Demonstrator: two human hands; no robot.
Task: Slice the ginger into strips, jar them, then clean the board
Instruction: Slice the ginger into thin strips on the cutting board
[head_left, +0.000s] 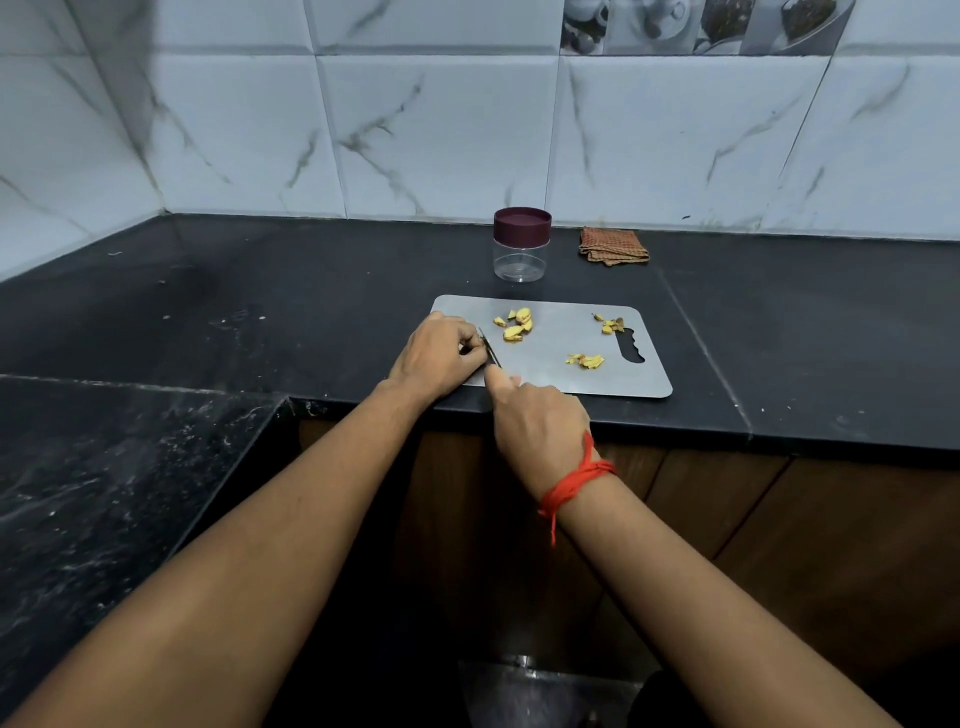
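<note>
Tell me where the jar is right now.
In the head view the jar stands lidded on the counter, just behind the cutting board, left of the folded cloth.

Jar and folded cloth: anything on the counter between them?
Nothing. The head view shows only bare black counter between the jar and the folded cloth; they stand apart.

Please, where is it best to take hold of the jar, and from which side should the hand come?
Grip the jar by its clear round wall, just below the lid, coming from the front over the board. It stands upright, and the cloth lies apart on its right. That probably leaves the lid free to twist off.
</note>
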